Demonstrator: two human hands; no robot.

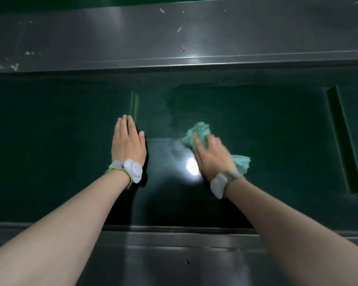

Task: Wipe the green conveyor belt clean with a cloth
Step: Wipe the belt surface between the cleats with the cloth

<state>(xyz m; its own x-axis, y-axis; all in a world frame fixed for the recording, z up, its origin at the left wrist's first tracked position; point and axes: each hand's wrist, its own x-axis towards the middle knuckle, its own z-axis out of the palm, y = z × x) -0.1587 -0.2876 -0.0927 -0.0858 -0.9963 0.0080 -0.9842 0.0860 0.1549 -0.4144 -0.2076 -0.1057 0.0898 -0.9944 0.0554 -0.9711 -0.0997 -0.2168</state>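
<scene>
The dark green conveyor belt (50, 141) runs left to right across the middle of the view. My right hand (212, 155) presses a crumpled light green cloth (199, 132) flat on the belt, a little right of centre; part of the cloth sticks out by my wrist. A pale, hazy smear lies on the belt just left of the cloth. My left hand (128, 141) rests flat on the belt with fingers together, holding nothing, next to a raised green cleat (134, 105).
A grey metal side rail (174, 38) with small scraps and marks borders the belt's far side. Another metal rail (174, 254) runs along the near edge. A second raised cleat (343, 139) crosses the belt at the right.
</scene>
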